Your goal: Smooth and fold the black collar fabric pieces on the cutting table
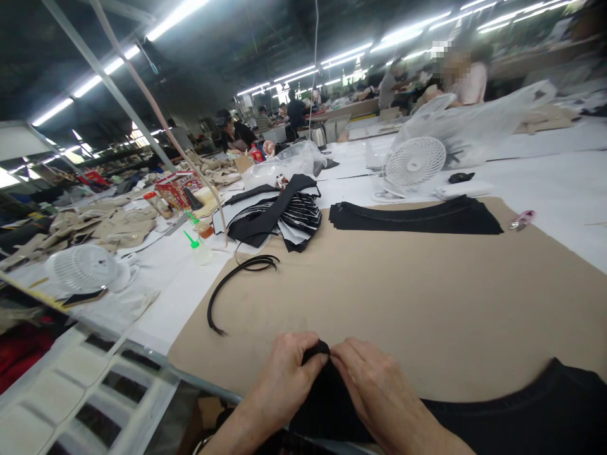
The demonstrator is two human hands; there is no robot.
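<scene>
Both of my hands meet at the near edge of a tan board (379,297). My left hand (287,373) and my right hand (374,385) are closed, pinching the same edge of a black fabric piece (521,411) that spreads to the right along the board's front. A loose black strap (237,275) curls on the board's left part. A flat stack of black fabric (417,218) lies at the far side of the board.
A heap of black and striped pieces (279,215) sits behind the strap. Two small white fans (412,164) (85,268), green-capped bottles (199,246), pink snips (521,220) and plastic bags (289,161) stand on the white table. People work at tables far back.
</scene>
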